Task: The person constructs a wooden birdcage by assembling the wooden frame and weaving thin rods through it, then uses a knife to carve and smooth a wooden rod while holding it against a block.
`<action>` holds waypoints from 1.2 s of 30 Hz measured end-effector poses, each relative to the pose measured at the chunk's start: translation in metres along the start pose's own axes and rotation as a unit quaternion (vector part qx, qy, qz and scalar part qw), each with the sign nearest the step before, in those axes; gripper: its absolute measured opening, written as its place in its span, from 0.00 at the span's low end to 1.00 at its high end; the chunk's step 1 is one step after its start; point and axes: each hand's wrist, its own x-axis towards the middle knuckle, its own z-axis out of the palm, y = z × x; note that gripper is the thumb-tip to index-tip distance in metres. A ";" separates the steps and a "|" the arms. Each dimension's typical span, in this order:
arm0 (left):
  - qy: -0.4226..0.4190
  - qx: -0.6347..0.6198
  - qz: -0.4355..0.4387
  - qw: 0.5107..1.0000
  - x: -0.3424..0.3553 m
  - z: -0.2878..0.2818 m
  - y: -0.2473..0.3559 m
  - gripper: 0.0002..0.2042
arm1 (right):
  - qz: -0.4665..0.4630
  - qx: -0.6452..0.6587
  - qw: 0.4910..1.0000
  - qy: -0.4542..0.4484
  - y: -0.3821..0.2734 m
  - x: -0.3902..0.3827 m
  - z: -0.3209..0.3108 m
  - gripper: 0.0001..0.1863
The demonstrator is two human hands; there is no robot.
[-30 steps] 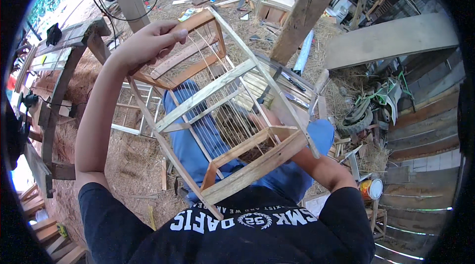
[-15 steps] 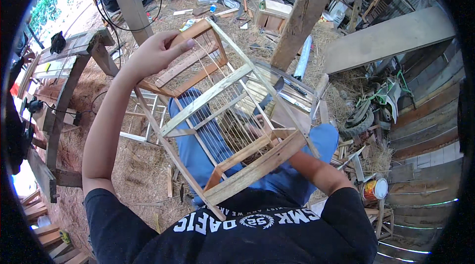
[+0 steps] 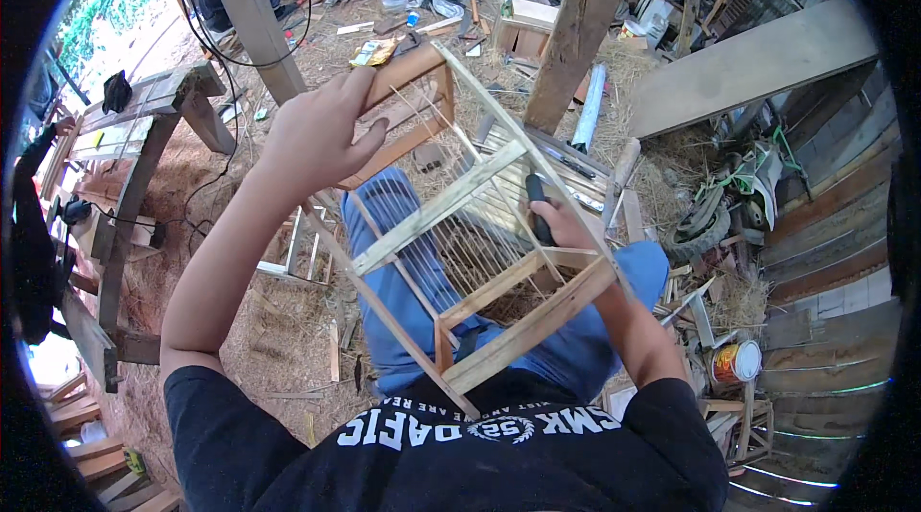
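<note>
My left hand [image 3: 321, 133] is closed on the upper left rail of a wooden cage frame [image 3: 439, 208] strung with thin parallel rods, held tilted over my legs in blue trousers. My right hand [image 3: 561, 224], seen through the frame on the right side, grips the black handle of a tool [image 3: 538, 197]; the tool's other end is unclear. Behind the frame lie pale wooden slats [image 3: 499, 176] on a board, partly hidden, with some dark items alongside.
Wooden posts [image 3: 576, 32] rise ahead. A plank bench [image 3: 115, 142] with cables is left; another person [image 3: 34, 186] is at the far left edge. Right are a wide board [image 3: 748, 71], a green-and-white dirt bike [image 3: 734, 200] and a can [image 3: 737, 360]. Wood scraps and straw litter the floor.
The frame and my left hand have moved right, and the hand has turned over the rail. My right hand has risen into clearer view, now with the black handle showing in it.
</note>
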 end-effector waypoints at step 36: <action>-0.172 0.070 0.617 0.765 0.244 0.208 0.152 0.26 | -0.008 0.383 0.916 0.120 0.072 -0.027 -0.197 0.17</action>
